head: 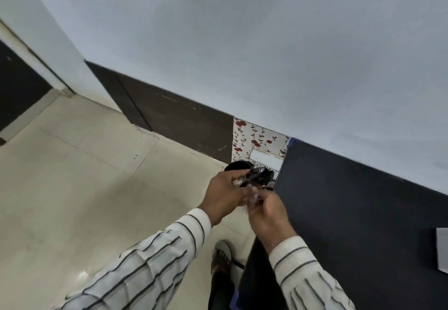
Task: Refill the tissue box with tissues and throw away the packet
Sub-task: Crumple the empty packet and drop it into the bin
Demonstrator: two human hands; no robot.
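Note:
A crumpled dark plastic packet [259, 175] with clear film is pinched between both hands, held above a dark round bin [236, 165] on the floor. My left hand [224, 194] grips its upper dark part. My right hand [268, 210] holds the clear lower part [254, 194], which looks blurred. The bin is mostly hidden behind the hands. A floral-patterned box with a rectangular slot [260, 143] stands against the wall just beyond the bin.
A black table top [363, 212] fills the right side, with a grey object [442, 249] at its right edge. Beige floor tiles [84, 176] spread to the left. A sandalled foot [221, 258] stands below the hands. Dark skirting lines the wall.

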